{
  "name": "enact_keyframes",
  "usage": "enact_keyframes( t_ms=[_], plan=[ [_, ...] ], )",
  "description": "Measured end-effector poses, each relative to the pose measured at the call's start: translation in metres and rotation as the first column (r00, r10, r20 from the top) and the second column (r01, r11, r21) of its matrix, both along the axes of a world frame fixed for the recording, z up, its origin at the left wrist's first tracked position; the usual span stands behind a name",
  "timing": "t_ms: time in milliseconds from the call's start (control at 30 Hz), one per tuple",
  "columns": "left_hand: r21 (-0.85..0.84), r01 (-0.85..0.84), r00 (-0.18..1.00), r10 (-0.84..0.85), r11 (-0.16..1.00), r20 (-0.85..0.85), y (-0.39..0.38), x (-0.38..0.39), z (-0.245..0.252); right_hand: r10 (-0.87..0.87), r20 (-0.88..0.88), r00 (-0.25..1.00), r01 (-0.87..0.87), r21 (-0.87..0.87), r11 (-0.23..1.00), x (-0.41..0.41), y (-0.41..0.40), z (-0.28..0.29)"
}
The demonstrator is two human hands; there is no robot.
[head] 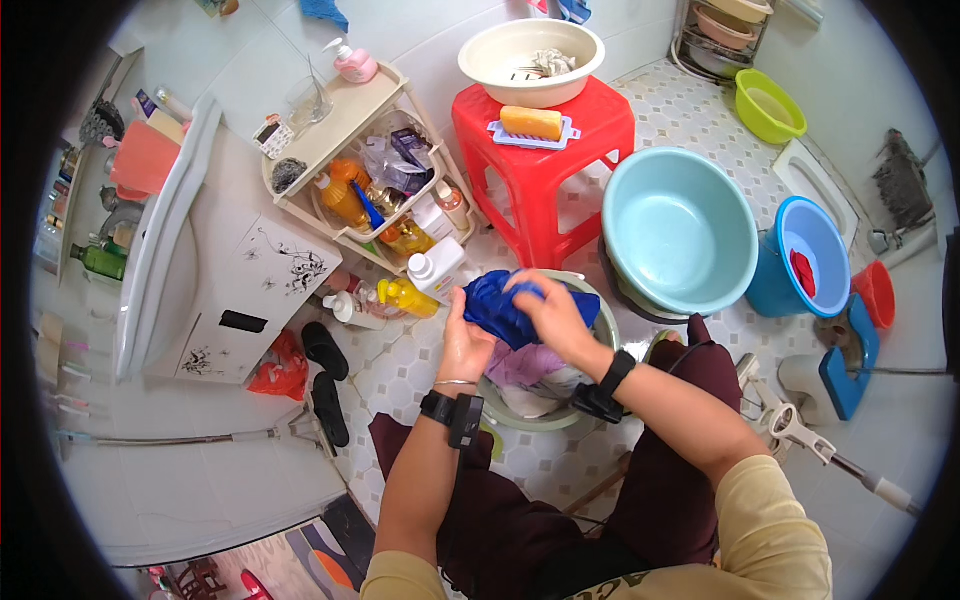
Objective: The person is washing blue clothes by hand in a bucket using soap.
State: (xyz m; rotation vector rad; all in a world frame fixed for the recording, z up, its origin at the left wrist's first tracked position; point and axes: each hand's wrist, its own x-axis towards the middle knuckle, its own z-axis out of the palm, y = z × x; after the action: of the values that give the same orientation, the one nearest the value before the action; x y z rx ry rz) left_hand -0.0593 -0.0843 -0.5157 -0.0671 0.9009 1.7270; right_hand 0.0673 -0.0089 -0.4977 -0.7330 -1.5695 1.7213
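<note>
A wet-looking blue cloth (499,309) is bunched between my hands, above a pale green basin (604,330). My left hand (466,337) cups its left side from below, palm up. On top of the cloth, my right hand (551,311) presses with curled fingers, slightly blurred. Lilac and whitish laundry (529,371) lies in the basin under my hands. Beyond it, on a red plastic stool (551,176), a yellow-orange bar of soap (531,122) rests on a pale blue soap dish (568,135), in front of a cream basin (531,86) holding a whitish crumpled item.
A large light-blue basin (679,232) stands right of the stool, beside a blue bucket (832,262) with a red cloth inside. Left are a detergent bottle (442,266), a yellow pump bottle (409,298) and a beige storage trolley (345,97). Black slippers (326,352) lie on the tiled floor.
</note>
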Motion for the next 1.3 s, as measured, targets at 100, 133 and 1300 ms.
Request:
enact_keyframes(
  t_ms=[100, 133, 1300],
  plan=[
    [0.035, 0.064, 0.998, -0.064, 0.997, -0.002, -0.005, -0.003, -0.030, 0.131, 0.115, 0.985, -0.170, 0.481, 0.860, 0.000, -0.028, 0.004],
    [0.115, 0.125, 0.992, -0.122, 0.986, -0.028, -0.014, -0.001, -0.046, 0.170, 0.199, 0.965, -0.253, 0.538, 0.804, 0.001, -0.036, 0.007],
    [-0.311, 0.028, 0.865, -0.179, 0.950, -0.469, -0.008, -0.003, -0.006, 0.279, 0.542, 0.793, -0.516, 0.353, 0.780, 0.005, -0.005, 0.010]
  ],
)
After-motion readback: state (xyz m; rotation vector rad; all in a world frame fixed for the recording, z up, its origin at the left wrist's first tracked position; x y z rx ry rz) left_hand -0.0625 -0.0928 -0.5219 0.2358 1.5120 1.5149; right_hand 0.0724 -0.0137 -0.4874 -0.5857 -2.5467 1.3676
